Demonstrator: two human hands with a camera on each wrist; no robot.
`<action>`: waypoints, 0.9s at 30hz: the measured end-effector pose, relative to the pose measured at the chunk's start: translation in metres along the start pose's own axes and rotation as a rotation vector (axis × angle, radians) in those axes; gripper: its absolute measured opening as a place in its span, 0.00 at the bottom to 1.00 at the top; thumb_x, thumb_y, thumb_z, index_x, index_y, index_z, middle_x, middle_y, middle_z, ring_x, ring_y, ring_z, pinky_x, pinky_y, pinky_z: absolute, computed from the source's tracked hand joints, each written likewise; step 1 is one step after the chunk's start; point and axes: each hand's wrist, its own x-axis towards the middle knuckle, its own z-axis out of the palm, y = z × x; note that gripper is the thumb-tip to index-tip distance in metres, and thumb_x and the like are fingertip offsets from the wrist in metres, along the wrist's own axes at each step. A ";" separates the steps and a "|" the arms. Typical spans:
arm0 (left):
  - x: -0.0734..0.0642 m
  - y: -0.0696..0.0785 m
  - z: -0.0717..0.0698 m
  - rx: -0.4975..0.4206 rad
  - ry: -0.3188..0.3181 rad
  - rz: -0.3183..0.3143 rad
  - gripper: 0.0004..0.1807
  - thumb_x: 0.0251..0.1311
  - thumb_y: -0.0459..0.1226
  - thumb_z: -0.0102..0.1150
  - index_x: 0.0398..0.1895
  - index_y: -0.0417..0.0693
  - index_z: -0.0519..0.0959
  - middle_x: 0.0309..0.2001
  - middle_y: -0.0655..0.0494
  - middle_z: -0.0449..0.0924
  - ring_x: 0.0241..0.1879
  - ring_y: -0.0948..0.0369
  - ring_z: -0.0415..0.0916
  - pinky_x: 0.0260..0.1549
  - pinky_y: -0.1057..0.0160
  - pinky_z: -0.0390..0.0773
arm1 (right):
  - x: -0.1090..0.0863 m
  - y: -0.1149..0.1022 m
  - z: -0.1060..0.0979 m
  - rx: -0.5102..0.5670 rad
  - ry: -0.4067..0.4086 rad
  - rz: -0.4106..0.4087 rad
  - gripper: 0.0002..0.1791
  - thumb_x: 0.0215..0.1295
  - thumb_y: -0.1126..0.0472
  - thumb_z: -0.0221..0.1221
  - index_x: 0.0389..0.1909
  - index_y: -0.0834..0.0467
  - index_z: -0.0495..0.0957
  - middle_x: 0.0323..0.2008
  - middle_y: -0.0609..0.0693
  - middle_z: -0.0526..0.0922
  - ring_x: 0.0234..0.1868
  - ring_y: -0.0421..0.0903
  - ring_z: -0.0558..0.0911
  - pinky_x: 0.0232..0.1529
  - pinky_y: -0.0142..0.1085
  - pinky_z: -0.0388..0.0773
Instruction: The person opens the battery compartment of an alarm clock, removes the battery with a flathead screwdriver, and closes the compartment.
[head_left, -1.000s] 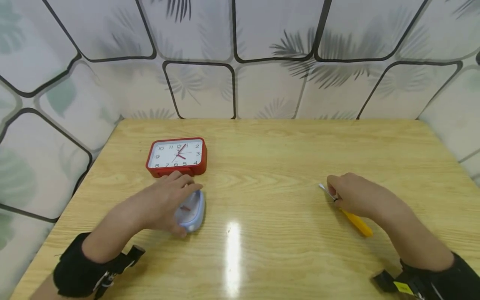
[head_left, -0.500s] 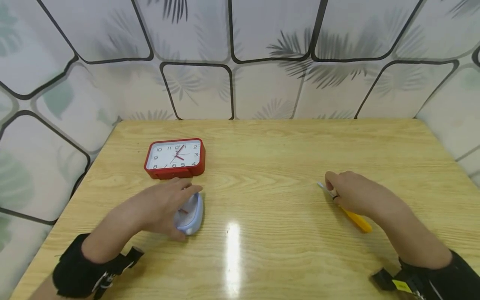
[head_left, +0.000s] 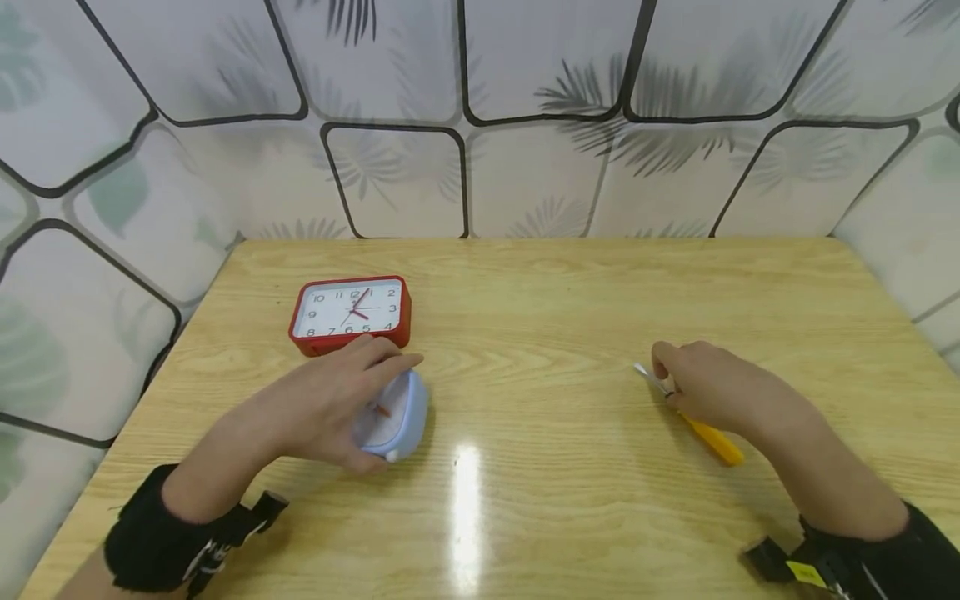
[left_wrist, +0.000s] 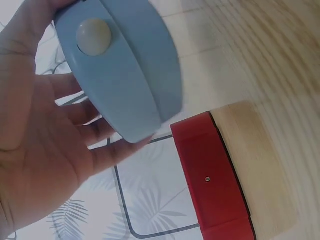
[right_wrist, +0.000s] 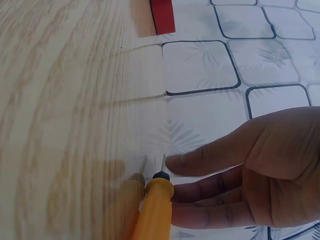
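Observation:
My left hand (head_left: 330, 408) grips a light blue clock (head_left: 411, 417) with rounded edges, thumb on the near side and fingers over the far side. The hand covers part of its white face. In the left wrist view, a round whitish knob (left_wrist: 94, 37) stands out from the clock's blue casing. On the right, my right hand (head_left: 712, 387) pinches a screwdriver (head_left: 716, 442) between thumb and fingers near where the shaft meets the yellow-orange handle. Its thin metal tip points away to the left, and the handle lies low at the table surface.
A red rectangular clock (head_left: 351, 312) with a white dial lies just beyond my left hand. Both sit on a glossy wood-grain table (head_left: 540, 350). Patterned fabric (head_left: 540, 183) with dark outlines and leaf prints borders the table's back and sides.
The light blue clock has shifted right and slightly away from me in my left hand, and its side shows more. My right hand and the screwdriver have stayed put.

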 end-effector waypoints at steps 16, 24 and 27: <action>0.010 -0.004 0.007 0.024 0.341 0.058 0.55 0.22 0.50 0.82 0.63 0.44 0.71 0.57 0.46 0.74 0.52 0.50 0.76 0.47 0.50 0.82 | -0.005 -0.015 -0.001 -0.098 0.145 -0.028 0.24 0.68 0.51 0.63 0.55 0.63 0.73 0.42 0.59 0.84 0.33 0.46 0.82 0.35 0.45 0.82; 0.013 0.005 0.010 -0.013 0.402 -0.052 0.53 0.27 0.50 0.80 0.64 0.44 0.69 0.57 0.46 0.73 0.51 0.51 0.75 0.43 0.52 0.84 | -0.004 -0.025 0.001 -0.097 0.247 -0.120 0.19 0.67 0.51 0.64 0.51 0.58 0.77 0.36 0.49 0.83 0.32 0.43 0.82 0.33 0.43 0.81; 0.013 0.012 0.012 -0.074 0.386 -0.100 0.53 0.29 0.49 0.80 0.65 0.44 0.68 0.59 0.47 0.72 0.52 0.52 0.74 0.41 0.53 0.85 | -0.004 -0.030 0.002 -0.105 0.304 -0.168 0.16 0.66 0.51 0.64 0.48 0.56 0.78 0.34 0.46 0.82 0.30 0.41 0.79 0.31 0.40 0.79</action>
